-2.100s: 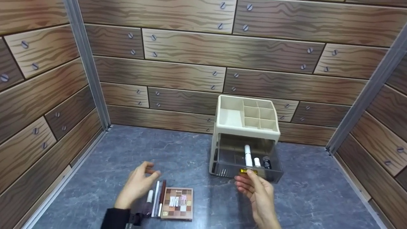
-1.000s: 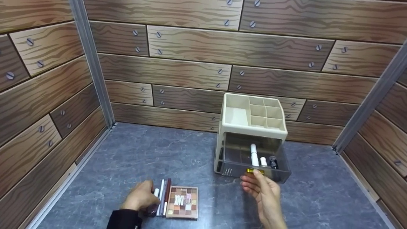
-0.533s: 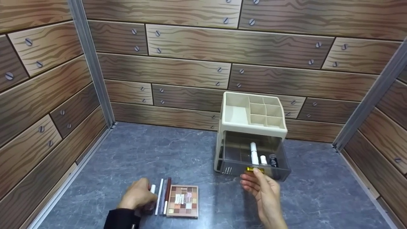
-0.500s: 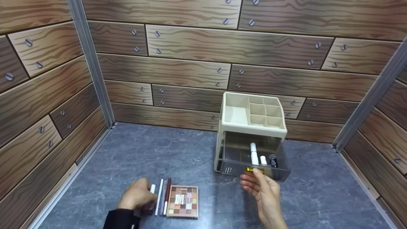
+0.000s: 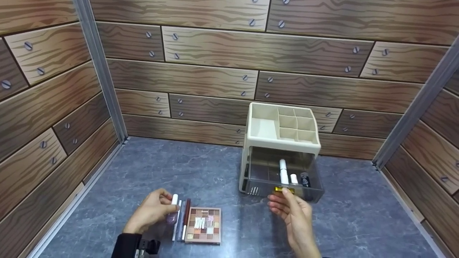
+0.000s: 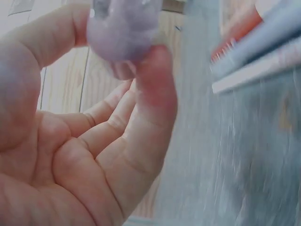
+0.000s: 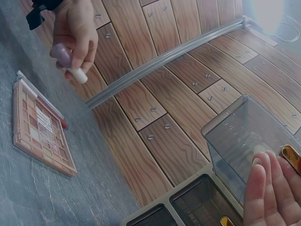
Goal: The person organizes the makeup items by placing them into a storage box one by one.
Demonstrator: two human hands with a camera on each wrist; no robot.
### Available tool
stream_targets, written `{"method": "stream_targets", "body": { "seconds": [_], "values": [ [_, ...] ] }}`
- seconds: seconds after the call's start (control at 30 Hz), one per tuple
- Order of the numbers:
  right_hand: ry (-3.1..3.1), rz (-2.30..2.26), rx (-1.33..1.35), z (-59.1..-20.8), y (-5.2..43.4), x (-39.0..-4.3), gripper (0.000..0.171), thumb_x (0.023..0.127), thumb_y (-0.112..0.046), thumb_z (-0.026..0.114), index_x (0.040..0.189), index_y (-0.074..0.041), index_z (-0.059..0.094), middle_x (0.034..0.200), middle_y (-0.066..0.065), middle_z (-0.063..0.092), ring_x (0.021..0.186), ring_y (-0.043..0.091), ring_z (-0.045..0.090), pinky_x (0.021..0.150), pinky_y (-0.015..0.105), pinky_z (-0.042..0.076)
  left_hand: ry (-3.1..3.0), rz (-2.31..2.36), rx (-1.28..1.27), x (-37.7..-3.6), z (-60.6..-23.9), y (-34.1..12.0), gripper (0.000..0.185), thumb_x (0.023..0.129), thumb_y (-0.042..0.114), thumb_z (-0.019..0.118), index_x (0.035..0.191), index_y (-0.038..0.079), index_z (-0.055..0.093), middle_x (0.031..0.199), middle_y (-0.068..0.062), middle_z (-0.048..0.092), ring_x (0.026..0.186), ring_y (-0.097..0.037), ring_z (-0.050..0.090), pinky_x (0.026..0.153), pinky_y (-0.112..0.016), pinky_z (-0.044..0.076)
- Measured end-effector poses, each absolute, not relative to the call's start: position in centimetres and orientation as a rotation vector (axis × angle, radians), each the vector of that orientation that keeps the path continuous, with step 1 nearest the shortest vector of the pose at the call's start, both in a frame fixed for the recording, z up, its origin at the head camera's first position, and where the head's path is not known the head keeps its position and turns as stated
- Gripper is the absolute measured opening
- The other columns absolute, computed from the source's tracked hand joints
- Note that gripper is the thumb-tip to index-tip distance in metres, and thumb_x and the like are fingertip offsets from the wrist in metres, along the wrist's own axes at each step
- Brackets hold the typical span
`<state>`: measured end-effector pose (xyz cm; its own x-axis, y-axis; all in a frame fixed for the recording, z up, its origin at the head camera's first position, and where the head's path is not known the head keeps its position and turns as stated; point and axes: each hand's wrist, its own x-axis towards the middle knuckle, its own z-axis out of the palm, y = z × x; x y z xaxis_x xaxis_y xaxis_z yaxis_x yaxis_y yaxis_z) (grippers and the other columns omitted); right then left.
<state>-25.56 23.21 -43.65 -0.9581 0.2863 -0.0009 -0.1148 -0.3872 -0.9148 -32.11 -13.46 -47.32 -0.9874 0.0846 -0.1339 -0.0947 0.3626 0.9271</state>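
My left hand [image 5: 147, 212] pinches a small purple nail polish bottle [image 5: 171, 218] with a white cap, between thumb and fingers. It is raised just off the table beside the pencils. The left wrist view shows the purple bottle [image 6: 123, 33] close up at the fingertips. With thumb above and fingers below, my right hand [image 5: 297, 220] holds the gold handle [image 5: 278, 189] of a smoky clear drawer [image 5: 263, 187]. That drawer is pulled out from a cream cosmetics organizer [image 5: 287, 142]. Inside it lie a white tube [image 5: 283, 172], a white-capped bottle [image 5: 293, 178] and a dark bottle [image 5: 305, 179].
An eyeshadow palette [image 5: 203, 225] lies on the grey marbled table [image 5: 200, 168]. Left of it are a dark red pencil [image 5: 186, 213] and slim pale pens [image 5: 178, 224]. Divided compartments top the organizer. Wood-patterned walls [image 5: 200, 77] enclose the table on the sides and back.
My left hand came down to the bottle left of the pens, took hold of it and lifted it off the table. The right hand has stayed on the drawer handle.
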Motion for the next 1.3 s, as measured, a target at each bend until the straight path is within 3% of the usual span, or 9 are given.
{"method": "stream_targets", "body": {
  "seconds": [0.23,0.43,0.53,0.7,1.0,1.3],
  "values": [
    [-1.576,2.421,-0.185,-43.2,23.2,-25.6,0.026,0.096,-0.023,0.058,0.088,-0.002,0.07,0.08,0.012,0.072,0.067,0.018,0.069,0.063,0.029,0.058,2.218,1.897,0.124,-32.2,-46.8,-13.5,0.048,0.081,0.015,0.074,0.117,-0.004,0.048,0.091,-0.012,0.065,0.069,-0.018,0.062,0.055,-0.028,0.051],
    [-1.57,2.43,-0.167,-42.9,23.2,-25.3,0.026,0.096,-0.024,0.057,0.089,-0.002,0.07,0.08,0.012,0.072,0.068,0.018,0.069,0.062,0.028,0.058,2.106,1.988,0.201,-32.1,-46.2,-13.2,0.059,0.083,0.019,0.074,0.129,-0.004,0.044,0.097,-0.017,0.064,0.072,-0.019,0.064,0.06,-0.033,0.056],
    [-1.57,2.443,-0.184,-43.0,23.2,-25.2,0.026,0.096,-0.025,0.058,0.09,-0.002,0.071,0.08,0.011,0.072,0.068,0.018,0.069,0.063,0.027,0.058,2.092,1.995,0.209,-32.0,-45.9,-12.9,0.063,0.082,0.021,0.074,0.133,-0.001,0.044,0.103,-0.02,0.062,0.07,-0.02,0.064,0.055,-0.031,0.056],
    [-1.565,2.451,-0.215,-43.1,23.1,-25.2,0.026,0.096,-0.025,0.058,0.09,-0.003,0.071,0.08,0.011,0.072,0.068,0.017,0.069,0.063,0.027,0.058,2.106,1.999,0.218,-31.9,-45.4,-12.3,0.061,0.083,0.024,0.074,0.134,0.004,0.045,0.107,-0.021,0.061,0.068,-0.021,0.063,0.048,-0.026,0.053],
    [-1.561,2.456,-0.208,-43.0,23.2,-25.3,0.025,0.096,-0.025,0.059,0.091,-0.004,0.07,0.081,0.011,0.072,0.069,0.018,0.069,0.064,0.027,0.058,2.171,1.966,0.328,-31.3,-43.1,-10.7,0.059,0.086,0.027,0.071,0.136,0.01,0.045,0.096,-0.017,0.066,0.069,-0.023,0.064,0.052,-0.034,0.056],
    [-1.58,2.439,-0.202,-43.4,23.2,-25.3,0.027,0.096,-0.025,0.058,0.092,-0.001,0.07,0.081,0.011,0.072,0.069,0.018,0.069,0.063,0.028,0.058,2.163,2.019,0.483,-31.7,-40.6,-6.8,0.057,0.084,0.025,0.073,0.135,0.017,0.047,0.099,-0.018,0.064,0.069,-0.027,0.066,0.054,-0.04,0.057]
  ]
}}
